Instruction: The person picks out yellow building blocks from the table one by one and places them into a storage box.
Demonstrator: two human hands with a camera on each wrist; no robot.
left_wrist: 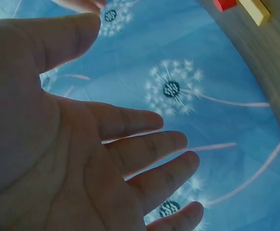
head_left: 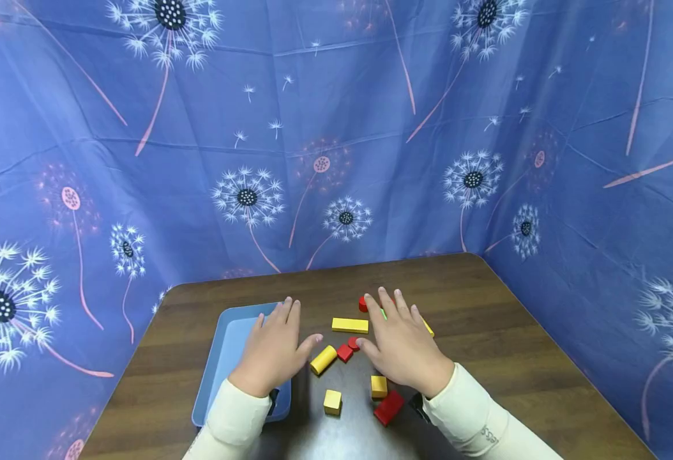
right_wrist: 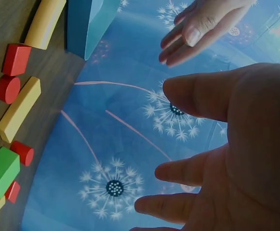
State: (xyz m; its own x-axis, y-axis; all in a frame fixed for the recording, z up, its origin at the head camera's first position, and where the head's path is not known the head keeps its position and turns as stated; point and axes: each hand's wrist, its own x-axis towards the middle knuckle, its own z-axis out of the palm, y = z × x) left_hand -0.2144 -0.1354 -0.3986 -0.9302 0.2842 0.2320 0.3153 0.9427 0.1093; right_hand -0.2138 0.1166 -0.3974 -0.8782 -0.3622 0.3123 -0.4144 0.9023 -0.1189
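Observation:
My left hand (head_left: 272,352) hovers with straight, spread fingers over the right side of a blue tray (head_left: 203,390). To its right, my right hand (head_left: 403,345) is held above the blocks, fingers also spread, and hides part of them. Neither palm holds anything in the wrist views. Between the hands lie a yellow cylinder (head_left: 323,360), a red cube (head_left: 345,352), a red cylinder (head_left: 354,344) and a long yellow block (head_left: 350,325). A green block (right_wrist: 3,172) shows in the right wrist view, mostly covered by my right hand in the head view.
Nearer the front are a yellow cube (head_left: 332,402), another yellow block (head_left: 379,386) and a dark red block (head_left: 389,407). A small red cylinder (head_left: 362,304) lies farther back. The brown table (head_left: 520,358) meets a blue dandelion-print cloth (head_left: 313,128) behind and at both sides.

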